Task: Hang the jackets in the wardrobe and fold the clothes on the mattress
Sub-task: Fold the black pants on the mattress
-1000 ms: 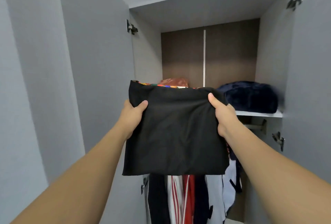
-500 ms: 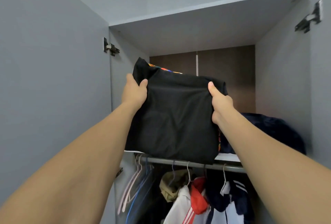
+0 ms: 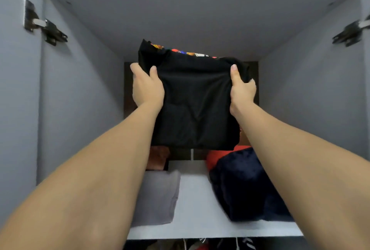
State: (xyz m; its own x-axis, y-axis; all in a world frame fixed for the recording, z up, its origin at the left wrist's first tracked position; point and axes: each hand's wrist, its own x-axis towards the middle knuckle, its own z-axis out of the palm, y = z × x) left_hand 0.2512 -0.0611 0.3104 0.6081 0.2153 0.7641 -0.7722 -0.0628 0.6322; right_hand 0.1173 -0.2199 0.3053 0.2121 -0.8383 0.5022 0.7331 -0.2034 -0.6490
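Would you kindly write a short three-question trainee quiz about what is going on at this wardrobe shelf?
1. True or false: both hands grip the folded black garment.
2. Which item lies on the shelf at its right side: A) grey folded cloth, B) dark navy bundle, C) a shoe box?
3. Fill in: the black garment is held ____ the shelf, not resting on it.

Key: 1 true, left hand and right hand; 2 B; 3 above.
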